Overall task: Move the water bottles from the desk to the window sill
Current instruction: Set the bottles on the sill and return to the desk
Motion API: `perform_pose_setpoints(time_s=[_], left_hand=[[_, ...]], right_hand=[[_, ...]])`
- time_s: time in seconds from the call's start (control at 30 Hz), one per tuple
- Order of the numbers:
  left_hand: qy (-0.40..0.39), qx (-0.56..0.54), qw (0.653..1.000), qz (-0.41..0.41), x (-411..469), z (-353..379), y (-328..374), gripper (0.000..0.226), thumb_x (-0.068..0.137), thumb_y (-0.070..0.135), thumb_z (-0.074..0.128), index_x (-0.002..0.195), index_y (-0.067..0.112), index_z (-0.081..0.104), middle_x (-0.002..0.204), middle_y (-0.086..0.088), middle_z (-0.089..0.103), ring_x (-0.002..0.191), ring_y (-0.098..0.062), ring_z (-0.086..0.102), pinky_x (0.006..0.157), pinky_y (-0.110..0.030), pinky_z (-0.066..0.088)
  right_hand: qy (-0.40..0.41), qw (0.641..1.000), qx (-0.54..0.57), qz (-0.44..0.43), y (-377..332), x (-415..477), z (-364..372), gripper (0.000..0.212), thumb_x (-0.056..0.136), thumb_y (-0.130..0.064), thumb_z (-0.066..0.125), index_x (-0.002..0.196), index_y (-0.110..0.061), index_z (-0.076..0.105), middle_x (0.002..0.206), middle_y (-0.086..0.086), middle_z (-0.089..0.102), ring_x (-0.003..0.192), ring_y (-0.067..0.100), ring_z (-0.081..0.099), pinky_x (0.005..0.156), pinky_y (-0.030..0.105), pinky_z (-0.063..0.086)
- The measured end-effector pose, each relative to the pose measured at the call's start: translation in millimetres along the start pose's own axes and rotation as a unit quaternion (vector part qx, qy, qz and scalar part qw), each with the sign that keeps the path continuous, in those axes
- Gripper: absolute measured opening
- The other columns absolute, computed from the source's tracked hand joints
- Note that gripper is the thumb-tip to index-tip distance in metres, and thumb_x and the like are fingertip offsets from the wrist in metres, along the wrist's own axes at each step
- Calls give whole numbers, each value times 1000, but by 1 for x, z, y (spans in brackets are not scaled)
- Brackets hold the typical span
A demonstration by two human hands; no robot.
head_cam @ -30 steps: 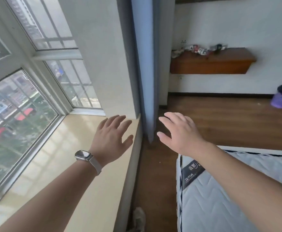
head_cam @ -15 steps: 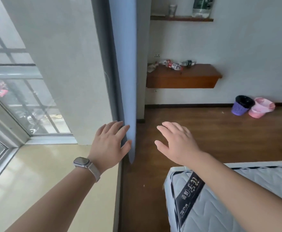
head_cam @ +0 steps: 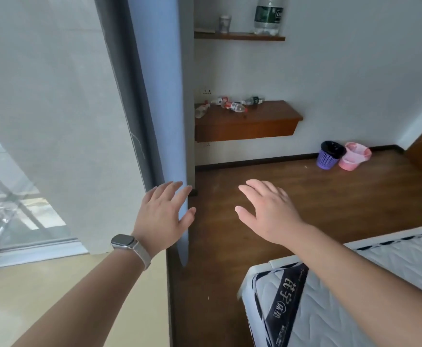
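The left hand (head_cam: pixel 162 216), watch (head_cam: pixel 122 241) at the wrist, was extended palm down above the window sill (head_cam: pixel 62 291) edge, fingers spread, holding nothing. The right hand (head_cam: pixel 267 211) was extended likewise over the floor, released and empty. The water bottles (head_cam: pixel 232 105) lay well apart on the wall-mounted desk (head_cam: pixel 250 126).

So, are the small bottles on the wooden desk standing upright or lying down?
Lying down. The small bottles rest on their sides on the desk, near the wall.
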State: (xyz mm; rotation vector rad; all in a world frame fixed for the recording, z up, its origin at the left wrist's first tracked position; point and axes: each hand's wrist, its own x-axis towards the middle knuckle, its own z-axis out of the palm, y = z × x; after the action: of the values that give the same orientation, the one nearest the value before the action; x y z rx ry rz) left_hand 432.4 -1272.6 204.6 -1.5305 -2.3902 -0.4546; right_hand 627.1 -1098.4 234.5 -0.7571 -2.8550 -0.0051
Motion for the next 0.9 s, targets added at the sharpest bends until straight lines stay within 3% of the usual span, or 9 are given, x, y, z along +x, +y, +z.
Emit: perform_pose_setpoints(time_s=[0.17, 0.43, 0.77, 0.9], left_hand=[[-19, -7, 1000, 6, 30, 25, -3, 53, 92, 50, 39, 131, 19, 59, 131, -7, 64, 121, -33, 58, 101, -48, 45], [-31, 9, 999, 33, 114, 66, 0, 50, 92, 48, 44, 130, 18, 58, 130, -6, 63, 119, -31, 57, 100, -48, 45], [-13, 29, 996, 85, 273, 108, 22, 50, 91, 46, 48, 129, 16, 61, 125, -9, 65, 114, -34, 59, 98, -48, 46], [5, 39, 995, 97, 315, 117, 29, 46, 90, 42, 55, 126, 15, 62, 123, -10, 66, 111, -36, 62, 96, -51, 49]], right_hand=[[-19, 1000, 8, 22, 25, 24, 18, 54, 94, -51, 44, 140, -23, 46, 144, -3, 44, 133, 22, 37, 103, 44, 34], [-33, 998, 24, 45, 89, 93, 46, 55, 95, -53, 38, 143, -24, 42, 149, -3, 39, 136, 22, 34, 105, 44, 35], [-21, 996, 41, 71, 183, 199, 56, 62, 89, -56, 28, 134, -22, 51, 139, 1, 51, 125, 27, 47, 94, 45, 43], [-22, 997, 26, 66, 213, 229, 52, 58, 93, -55, 30, 140, -24, 44, 146, 0, 44, 132, 25, 40, 103, 45, 39]])
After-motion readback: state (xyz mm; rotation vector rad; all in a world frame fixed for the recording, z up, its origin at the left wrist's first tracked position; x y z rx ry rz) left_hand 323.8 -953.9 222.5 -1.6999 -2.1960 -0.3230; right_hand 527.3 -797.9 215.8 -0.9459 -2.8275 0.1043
